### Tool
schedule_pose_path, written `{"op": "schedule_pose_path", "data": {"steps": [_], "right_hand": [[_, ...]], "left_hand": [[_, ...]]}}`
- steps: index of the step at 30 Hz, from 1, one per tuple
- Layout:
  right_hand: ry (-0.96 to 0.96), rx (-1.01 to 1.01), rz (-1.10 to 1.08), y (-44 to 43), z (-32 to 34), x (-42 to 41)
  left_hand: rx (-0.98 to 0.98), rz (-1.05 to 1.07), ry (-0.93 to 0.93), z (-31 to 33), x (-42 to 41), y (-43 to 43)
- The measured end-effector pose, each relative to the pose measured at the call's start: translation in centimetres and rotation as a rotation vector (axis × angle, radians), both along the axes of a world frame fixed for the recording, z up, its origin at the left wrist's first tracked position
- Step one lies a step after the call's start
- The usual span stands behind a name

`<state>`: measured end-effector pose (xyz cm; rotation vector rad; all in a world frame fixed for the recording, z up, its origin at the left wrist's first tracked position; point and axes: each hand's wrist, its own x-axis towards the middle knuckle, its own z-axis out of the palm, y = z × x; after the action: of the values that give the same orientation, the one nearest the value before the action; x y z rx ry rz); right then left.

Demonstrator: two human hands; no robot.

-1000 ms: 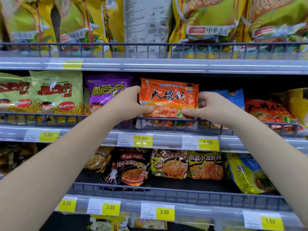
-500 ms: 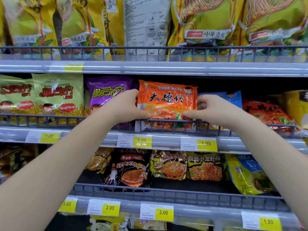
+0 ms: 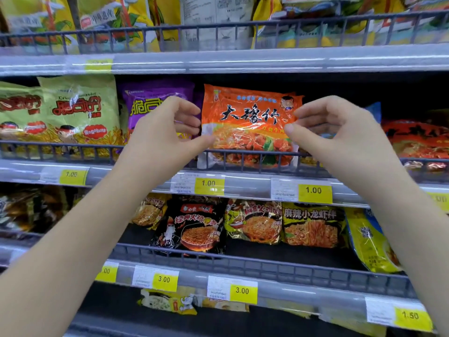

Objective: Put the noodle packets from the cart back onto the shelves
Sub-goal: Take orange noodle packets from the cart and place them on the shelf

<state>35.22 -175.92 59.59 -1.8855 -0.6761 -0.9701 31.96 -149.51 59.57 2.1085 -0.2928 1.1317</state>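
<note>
On the middle shelf, behind the wire rail (image 3: 243, 153): orange noodle packet (image 3: 250, 122), upright, front side to the camera, lower part behind the bars of the rail. Stands between a purple packet (image 3: 150, 103) on its left and a blue packet (image 3: 374, 111) on its right, the blue one mostly hidden.

Left hand (image 3: 162, 135) just beside the left edge of the orange noodle packet. Fingers (image 3: 187, 124) loosely curled, apart from the thumb, holding nothing. Thumb tip at the lower left edge of the wrapper, perhaps touching it lightly; hard to tell for sure.

Right hand (image 3: 340, 135) in front of the right edge. Same posture: fingers loosely curled, thumb stretched toward the front of the packet, clear gap between thumb and fingers, no grip on the wrapper.

Further left on the same shelf, green packets (image 3: 80, 110). Further right, a red packet (image 3: 415, 139). Under the rail, yellow price tags (image 3: 209, 186) reading 1.00. On the shelf below, a black packet (image 3: 192, 227) with yellow ones beside it. On the top shelf, big yellow bags (image 3: 56, 13) behind another rail.
</note>
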Motion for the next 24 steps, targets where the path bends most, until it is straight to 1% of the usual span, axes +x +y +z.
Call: {"op": "schedule_pose_path", "data": {"steps": [4, 7, 12, 18, 24], "right_hand": [[0.001, 0.002, 0.234, 3.4, -0.9, 0.3], [0.029, 0.011, 0.452, 7.4, -2.0, 1.0], [0.162, 0.009, 0.780, 15.0, -4.2, 0.5], [0.337, -0.037, 0.990, 24.1, -7.7, -3.1], [0.362, -0.146, 1.109, 33.5, -8.7, -8.9]], "left_hand": [[-0.051, -0.026, -0.015, -1.4, -1.2, 0.7], [-0.092, -0.009, -0.026, -2.6, -2.7, 2.2], [-0.157, 0.102, -0.002, -4.9, -8.2, 6.4], [-0.252, 0.240, 0.010, -7.9, -15.8, 13.1], [-0.314, 0.329, -0.011, -10.4, -23.4, 21.5]]}}
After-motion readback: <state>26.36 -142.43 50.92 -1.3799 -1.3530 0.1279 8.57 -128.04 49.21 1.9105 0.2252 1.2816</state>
